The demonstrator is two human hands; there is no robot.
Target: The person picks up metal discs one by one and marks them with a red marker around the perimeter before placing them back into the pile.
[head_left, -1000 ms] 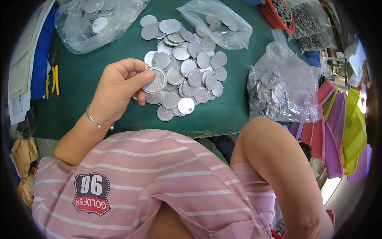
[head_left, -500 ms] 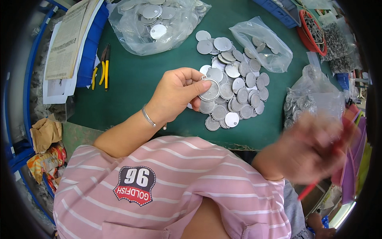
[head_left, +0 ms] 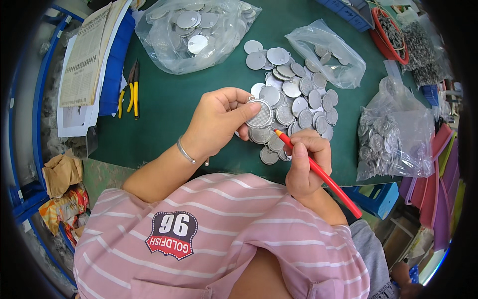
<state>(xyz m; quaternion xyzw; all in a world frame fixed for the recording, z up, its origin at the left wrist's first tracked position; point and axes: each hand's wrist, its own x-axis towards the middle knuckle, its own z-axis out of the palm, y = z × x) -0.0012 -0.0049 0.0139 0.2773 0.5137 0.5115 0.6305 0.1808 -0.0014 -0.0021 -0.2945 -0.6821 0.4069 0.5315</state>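
My left hand pinches a round silver metal pendant with a small loop on top and a textured face inside a raised rim. In my right hand is a slim red pencil-shaped tool with a yellowish tip, gripped like a pen. That tip points at the pendant's lower right edge; whether it touches I cannot tell. Behind and below both hands spreads a pile of similar metal discs, some plain-faced and some textured, on the green table.
Clear plastic bags of discs lie at the far left and far right. Another bag of metal parts sits at the right edge. Yellow-handled pliers rest beside a blue bin. A red basket holds small parts.
My right hand has come in from the right, bringing the red tool's tip up to the pendant. My left hand keeps its pinch, nearly in the same place.
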